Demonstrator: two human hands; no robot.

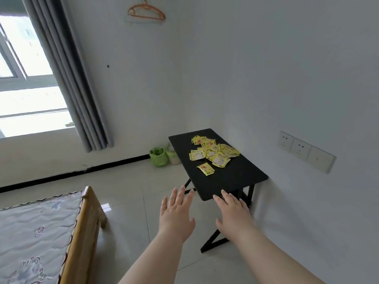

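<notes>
Both hands are out, two of them side by side: left hand (176, 210) and right hand (233, 212), palms down, fingers straight and slightly spread, grasping nothing. Both forearms stretch forward. Right fingertips overlap the near edge of one black table (231, 181) (whether they touch it, I cannot tell); left fingertips sit just beside its near corner. Beyond the fingers lies a heap of yellow packets (213, 153), too overlapped to count, with a single packet (205, 169) apart, nearer the hands. One bed (41, 232) stands left of the left hand.
</notes>
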